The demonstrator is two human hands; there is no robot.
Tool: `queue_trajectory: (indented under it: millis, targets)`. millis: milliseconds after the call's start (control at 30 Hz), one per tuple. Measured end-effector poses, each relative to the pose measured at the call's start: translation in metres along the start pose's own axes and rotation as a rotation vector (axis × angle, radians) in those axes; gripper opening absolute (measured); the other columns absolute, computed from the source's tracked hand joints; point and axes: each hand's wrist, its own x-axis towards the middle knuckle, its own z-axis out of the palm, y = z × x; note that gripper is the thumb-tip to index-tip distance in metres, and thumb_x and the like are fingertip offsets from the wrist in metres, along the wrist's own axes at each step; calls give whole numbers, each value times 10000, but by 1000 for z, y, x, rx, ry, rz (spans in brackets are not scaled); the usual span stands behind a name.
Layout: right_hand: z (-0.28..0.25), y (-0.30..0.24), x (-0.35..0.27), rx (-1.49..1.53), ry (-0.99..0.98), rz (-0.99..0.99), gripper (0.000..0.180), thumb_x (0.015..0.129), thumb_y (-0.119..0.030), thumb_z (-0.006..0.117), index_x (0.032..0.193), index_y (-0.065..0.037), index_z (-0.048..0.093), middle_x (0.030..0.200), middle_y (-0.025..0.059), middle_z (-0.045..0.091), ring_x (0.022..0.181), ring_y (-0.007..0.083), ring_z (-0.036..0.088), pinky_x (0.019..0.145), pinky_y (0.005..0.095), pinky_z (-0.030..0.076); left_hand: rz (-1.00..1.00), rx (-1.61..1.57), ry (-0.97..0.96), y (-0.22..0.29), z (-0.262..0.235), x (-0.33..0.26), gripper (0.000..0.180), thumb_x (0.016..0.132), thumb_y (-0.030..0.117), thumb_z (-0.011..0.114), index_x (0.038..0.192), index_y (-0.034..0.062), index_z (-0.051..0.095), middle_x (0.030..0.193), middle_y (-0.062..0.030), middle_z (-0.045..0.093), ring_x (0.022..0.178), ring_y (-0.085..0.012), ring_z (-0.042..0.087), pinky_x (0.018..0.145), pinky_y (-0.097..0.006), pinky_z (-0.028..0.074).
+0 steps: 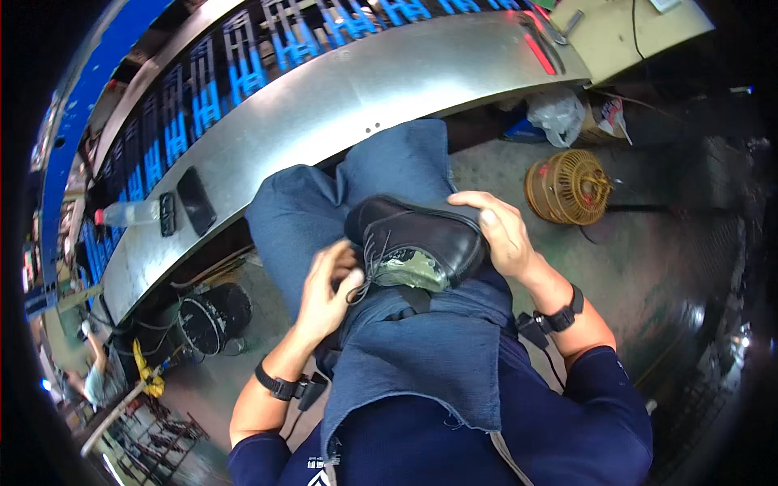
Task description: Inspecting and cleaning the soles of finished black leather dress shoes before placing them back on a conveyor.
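Fingers curled on the left hand [327,296], unclenched on the right hand [509,241], flank the black shoe [417,231] on the lap.
Left: eight o'clock, at the laces [371,263], grip unclear; right: three o'clock, by the heel. Laces look threaded but untied; a greenish form [423,271] fills the opening.

Shoe [421,229]: smooth, glossy, leather-like. Wearer's side of shoe, apron [417,352]: matt woven cloth (hem frayed). Beyond shoe, desk [356,97]: smooth, shiny metal. Right of shoe, basket [553,188]: ribbed, wicker-like.
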Motion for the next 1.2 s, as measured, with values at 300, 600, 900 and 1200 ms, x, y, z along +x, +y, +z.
queue_trajectory:
  millis: [300,600,900,1200]
  targets:
    - [-5,38,28,43,-244,48,407,1032,-223,372,1219,35,625,1173,204,679,1107,322,656,992,381,484,654,579,-432,45,-2,95,962,586,176,845,1467,125,462,1515,-201,401,1424,-396,362,1162,-543,295]
    - [39,54,54,468,494,393,588,1075,-394,262,1026,21,676,976,133,719,901,212,674,864,323,517,744,404,-304,40,-6,128,999,641,486,819,1442,12,455,1387,-201,513,1312,-389,472,1088,-493,361]
    - [-19,72,216,466,82,344,663,1061,-559,286,1272,7,560,907,107,705,662,129,637,571,244,466,40,-1084,-127,45,-93,200,783,749,343,784,1383,-15,496,1257,-141,644,1131,-291,634,1003,-405,487]
    - [-170,214,420,-139,505,352,405,1028,-366,504,1257,-52,619,1078,139,716,888,212,699,738,320,532,-220,-215,651,-1,-398,348,702,833,548,731,1286,27,602,1149,-116,685,1014,-218,667,895,-344,502]
